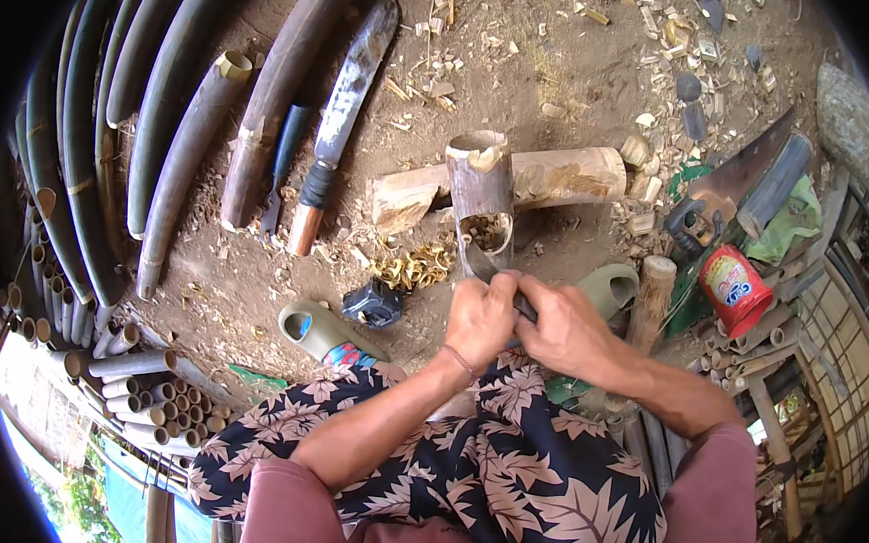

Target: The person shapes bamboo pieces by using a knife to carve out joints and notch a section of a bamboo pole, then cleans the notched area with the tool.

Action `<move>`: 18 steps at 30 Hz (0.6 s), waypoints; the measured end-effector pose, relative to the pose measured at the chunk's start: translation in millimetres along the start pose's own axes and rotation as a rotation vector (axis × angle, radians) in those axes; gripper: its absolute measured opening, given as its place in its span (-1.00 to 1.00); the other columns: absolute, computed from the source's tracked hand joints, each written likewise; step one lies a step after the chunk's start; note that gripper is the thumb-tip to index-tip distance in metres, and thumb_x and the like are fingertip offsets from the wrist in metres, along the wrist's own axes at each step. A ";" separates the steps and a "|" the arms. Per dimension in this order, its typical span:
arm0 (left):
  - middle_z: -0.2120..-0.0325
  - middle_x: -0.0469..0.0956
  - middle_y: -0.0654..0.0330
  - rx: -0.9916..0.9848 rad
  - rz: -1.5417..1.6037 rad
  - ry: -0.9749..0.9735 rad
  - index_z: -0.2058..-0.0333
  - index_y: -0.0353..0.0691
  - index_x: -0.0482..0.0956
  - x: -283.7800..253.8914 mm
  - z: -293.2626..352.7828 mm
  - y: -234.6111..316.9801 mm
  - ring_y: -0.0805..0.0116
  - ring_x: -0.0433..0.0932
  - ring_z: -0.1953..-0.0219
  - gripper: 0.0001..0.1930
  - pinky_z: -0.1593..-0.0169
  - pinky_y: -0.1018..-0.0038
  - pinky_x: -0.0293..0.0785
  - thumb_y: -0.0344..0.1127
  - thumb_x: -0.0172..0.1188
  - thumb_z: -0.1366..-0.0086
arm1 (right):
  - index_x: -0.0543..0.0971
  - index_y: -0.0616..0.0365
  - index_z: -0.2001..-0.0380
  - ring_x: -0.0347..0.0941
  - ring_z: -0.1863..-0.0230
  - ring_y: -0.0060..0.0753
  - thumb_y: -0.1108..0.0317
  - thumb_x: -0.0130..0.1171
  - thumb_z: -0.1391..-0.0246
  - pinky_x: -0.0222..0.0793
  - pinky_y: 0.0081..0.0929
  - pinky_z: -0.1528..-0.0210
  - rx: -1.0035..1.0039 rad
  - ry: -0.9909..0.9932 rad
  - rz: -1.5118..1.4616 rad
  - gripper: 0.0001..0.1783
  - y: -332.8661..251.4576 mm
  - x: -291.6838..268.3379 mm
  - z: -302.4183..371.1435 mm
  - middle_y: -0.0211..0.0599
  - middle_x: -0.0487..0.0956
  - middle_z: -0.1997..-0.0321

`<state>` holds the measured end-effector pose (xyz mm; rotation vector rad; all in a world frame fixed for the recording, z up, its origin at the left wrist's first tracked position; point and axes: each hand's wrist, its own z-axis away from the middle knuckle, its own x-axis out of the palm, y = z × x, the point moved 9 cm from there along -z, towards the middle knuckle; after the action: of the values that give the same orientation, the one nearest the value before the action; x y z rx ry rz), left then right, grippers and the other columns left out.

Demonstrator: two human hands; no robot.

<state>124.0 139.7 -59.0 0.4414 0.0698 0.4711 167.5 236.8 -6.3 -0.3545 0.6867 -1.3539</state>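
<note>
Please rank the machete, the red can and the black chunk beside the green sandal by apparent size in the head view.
1. Machete, clearly the longest.
2. Red can.
3. Black chunk, only slightly smaller than the can; the fisheye bend near the rim makes that pair unsure.

Dark brown bamboo section (479, 190) with pale tan cut rim at centre. Olive-green sandals (325, 332) lower centre. Red can (736, 289) with yellow and blue label at right. Black trousers (503, 472) patterned with beige leaves below. Machete (342, 119), grey rusty blade, black and copper handle, upper centre.
</note>
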 end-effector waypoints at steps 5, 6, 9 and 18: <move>0.62 0.45 -0.38 0.078 -0.291 -0.007 0.59 -0.52 0.50 -30.9 -9.3 18.4 -0.22 0.57 0.51 -0.54 0.42 0.03 0.43 -0.17 -0.04 -0.28 | 0.41 0.34 -0.01 0.52 0.32 0.37 0.39 0.15 -0.03 0.43 0.12 0.25 0.118 0.186 -0.174 -0.54 5.4 39.5 -4.6 0.31 0.57 0.40; 0.58 0.46 -0.40 0.119 -0.371 -0.018 0.58 -0.49 0.52 -33.4 -10.6 22.5 -0.30 0.57 0.46 -0.56 0.40 0.00 0.44 -0.18 -0.05 -0.28 | 0.40 0.34 0.09 0.51 0.34 0.39 0.42 0.17 0.00 0.42 0.13 0.28 0.091 0.245 -0.189 -0.61 6.4 46.1 -5.6 0.30 0.55 0.43; 0.54 0.47 -0.39 0.191 -0.559 -0.044 0.55 -0.42 0.52 -37.7 -15.5 25.7 -0.35 0.54 0.36 -0.60 0.33 -0.04 0.47 -0.18 -0.06 -0.29 | 0.39 0.33 0.17 0.51 0.34 0.39 0.43 0.18 0.01 0.42 0.12 0.29 0.075 0.343 -0.219 -0.66 4.8 58.5 -8.3 0.29 0.55 0.43; 0.70 0.51 -0.07 0.144 0.095 -0.003 0.54 -0.52 0.54 17.4 -13.9 34.0 0.15 0.56 0.61 -0.50 0.50 0.24 0.45 -0.11 -0.03 -0.35 | 0.50 0.09 0.00 0.59 0.28 0.07 0.45 0.23 0.04 0.53 -0.12 0.26 -0.108 0.318 0.257 -0.55 -1.0 -31.9 9.4 -0.05 0.63 0.26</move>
<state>122.8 180.2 -56.5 0.5887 0.0806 0.5606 170.7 266.1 9.2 -0.1292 1.0362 -1.1399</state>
